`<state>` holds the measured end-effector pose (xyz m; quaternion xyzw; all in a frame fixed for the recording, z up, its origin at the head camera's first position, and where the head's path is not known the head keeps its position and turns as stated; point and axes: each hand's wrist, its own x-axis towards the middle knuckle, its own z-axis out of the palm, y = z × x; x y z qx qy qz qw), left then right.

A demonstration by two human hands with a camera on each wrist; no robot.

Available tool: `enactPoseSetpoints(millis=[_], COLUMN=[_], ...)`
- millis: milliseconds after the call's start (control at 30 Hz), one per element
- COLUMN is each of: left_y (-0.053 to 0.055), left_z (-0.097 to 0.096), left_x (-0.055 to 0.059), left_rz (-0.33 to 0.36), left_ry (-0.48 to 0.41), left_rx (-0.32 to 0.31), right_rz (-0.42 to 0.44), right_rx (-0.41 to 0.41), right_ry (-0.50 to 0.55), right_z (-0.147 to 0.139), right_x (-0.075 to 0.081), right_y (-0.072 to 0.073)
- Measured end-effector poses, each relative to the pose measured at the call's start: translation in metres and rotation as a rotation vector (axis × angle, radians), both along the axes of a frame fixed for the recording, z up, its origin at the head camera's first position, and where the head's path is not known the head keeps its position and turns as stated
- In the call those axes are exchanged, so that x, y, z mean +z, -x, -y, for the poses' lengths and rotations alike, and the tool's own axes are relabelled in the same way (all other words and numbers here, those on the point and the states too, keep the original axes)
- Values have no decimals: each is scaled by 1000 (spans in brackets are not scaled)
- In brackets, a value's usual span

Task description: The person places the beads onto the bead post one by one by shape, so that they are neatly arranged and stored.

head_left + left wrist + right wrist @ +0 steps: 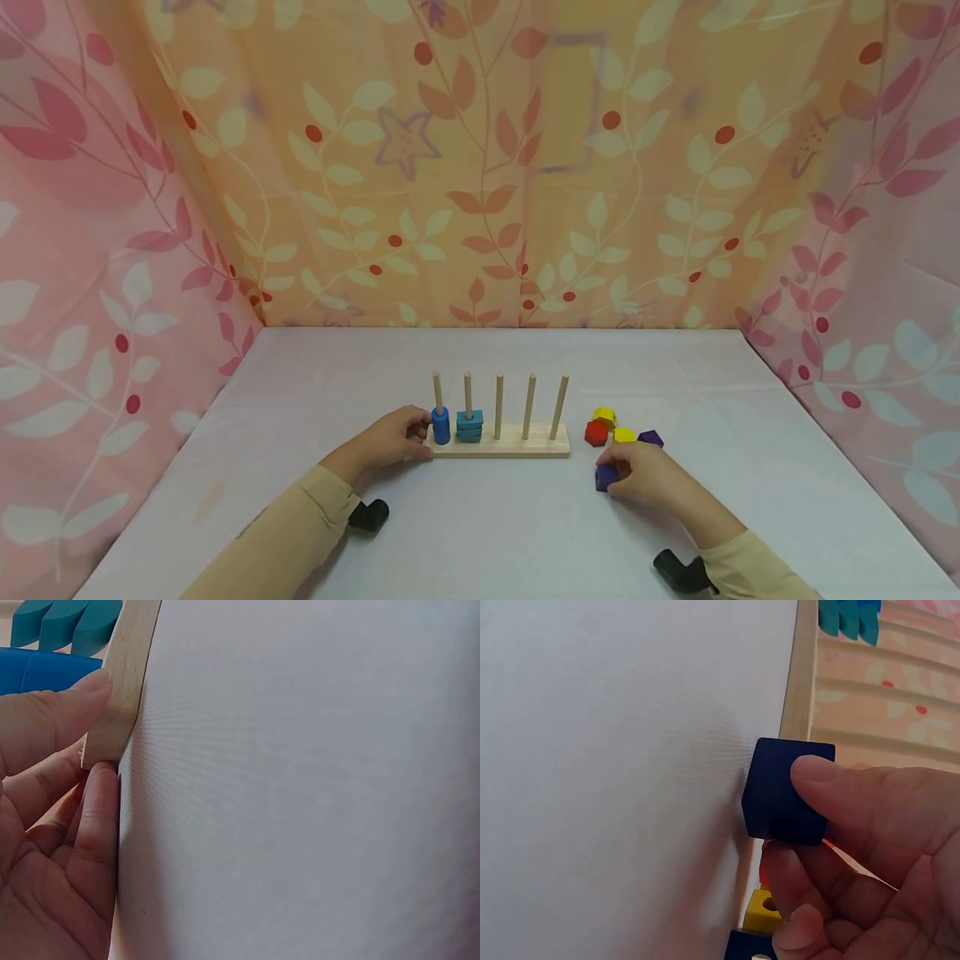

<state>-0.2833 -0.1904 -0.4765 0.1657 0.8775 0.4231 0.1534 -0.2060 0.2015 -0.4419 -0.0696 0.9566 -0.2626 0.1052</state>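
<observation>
A wooden peg stand (502,451) with several upright pegs stands on the white table. Blue rounded pieces (440,427) sit on its leftmost peg, and teal pieces (469,427) are stacked on the peg beside it. My left hand (390,437) grips the stand's left end, thumb (90,686) on the upper side and fingers against the end. To the right of the stand, my right hand (651,477) pinches a dark blue-purple block (784,791) between thumb and fingers, close over the table. Its angular side faces the right wrist camera.
Just beyond my right hand lie loose blocks: a red one (596,433), a yellow one (604,417), another yellow one (624,435) and a dark purple one (651,437). Floral cloth (480,167) walls off the back and both sides of the table (480,542).
</observation>
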Motion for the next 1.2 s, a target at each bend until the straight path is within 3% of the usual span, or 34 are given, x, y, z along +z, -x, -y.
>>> enactPoseSetpoints(millis=[233, 567, 800, 1033, 1200], left_y=[-1, 0, 1, -1, -1], left_z=[0, 1, 1, 1, 1], left_x=[0, -1, -3, 0, -1], left_rz=[-13, -20, -26, -22, -21], left_ry=[9, 7, 3, 5, 10], left_rx=[-6, -14, -24, -14, -8], right_rz=[-29, 47, 96, 31, -31], right_rx=[80, 63, 98, 128, 109], right_ry=[25, 110, 327, 454, 480], right_z=[4, 1, -4, -2, 6], right_x=[-1, 2, 25, 56, 81], right_y=[-2, 2, 9, 16, 18])
